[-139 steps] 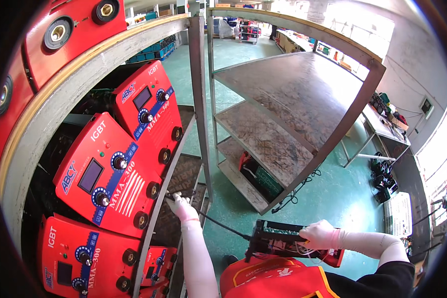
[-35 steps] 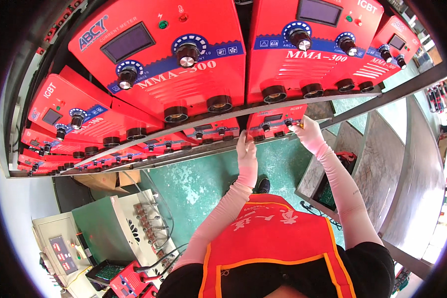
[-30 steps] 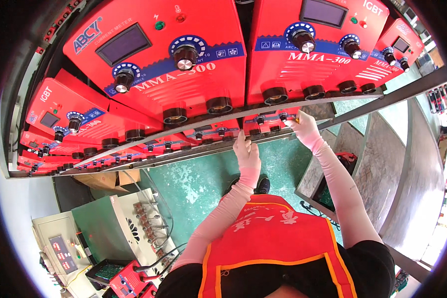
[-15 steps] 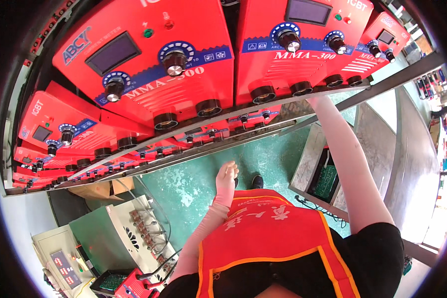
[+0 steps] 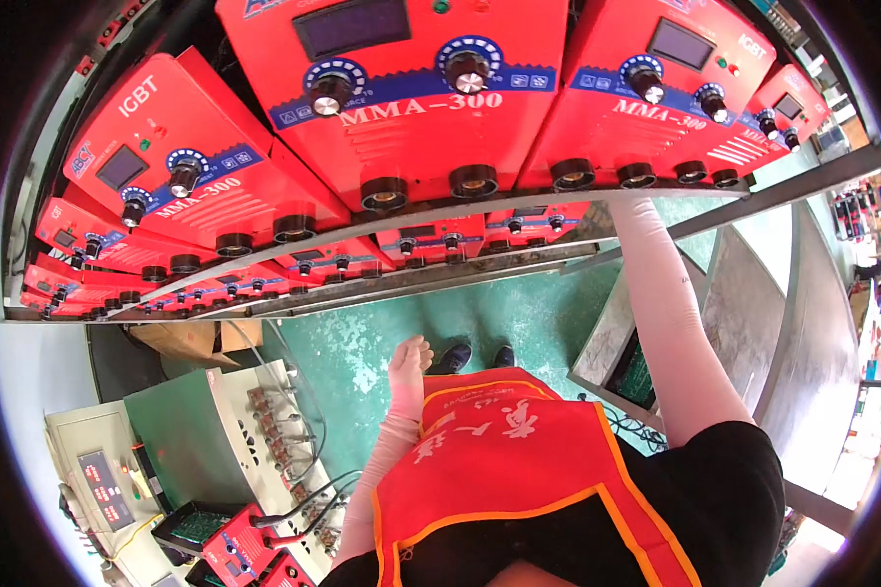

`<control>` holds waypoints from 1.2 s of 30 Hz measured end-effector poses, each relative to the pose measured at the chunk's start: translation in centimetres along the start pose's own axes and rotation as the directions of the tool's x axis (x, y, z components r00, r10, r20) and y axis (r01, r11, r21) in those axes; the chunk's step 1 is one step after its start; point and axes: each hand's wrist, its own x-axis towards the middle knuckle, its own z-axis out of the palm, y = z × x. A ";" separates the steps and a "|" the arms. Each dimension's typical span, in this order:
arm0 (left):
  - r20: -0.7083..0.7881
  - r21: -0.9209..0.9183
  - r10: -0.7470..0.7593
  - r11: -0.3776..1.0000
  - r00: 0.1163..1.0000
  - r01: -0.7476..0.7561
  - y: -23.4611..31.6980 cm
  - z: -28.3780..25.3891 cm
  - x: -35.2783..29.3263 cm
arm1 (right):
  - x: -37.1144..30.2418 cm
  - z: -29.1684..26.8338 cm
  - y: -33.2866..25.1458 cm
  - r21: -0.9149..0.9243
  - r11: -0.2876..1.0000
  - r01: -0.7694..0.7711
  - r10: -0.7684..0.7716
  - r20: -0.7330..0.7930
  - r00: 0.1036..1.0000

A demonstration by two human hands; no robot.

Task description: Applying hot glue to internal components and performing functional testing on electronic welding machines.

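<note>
Evidently held both hands well apart, with the left hand [image 5: 410,362] curled over the floor [image 5: 519,303], too small to judge its grip, and with the right hand hidden behind the front edge of the upper shelf [image 5: 421,213], state impossible to tell. Saw a red machine [image 5: 535,235] toward the right end of the lower shelf [image 5: 460,269], just left of the right forearm [image 5: 661,303], nearer to that arm. Could not trace its long axis (saw only the front, cut off above).
</note>
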 end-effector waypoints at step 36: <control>-0.517 -0.124 -0.056 0.992 0.854 -0.010 -6.7 -7.6 -23.9 | -16.3 2.2 0.3 0.400 0.910 -0.113 0.056 0.152 0.987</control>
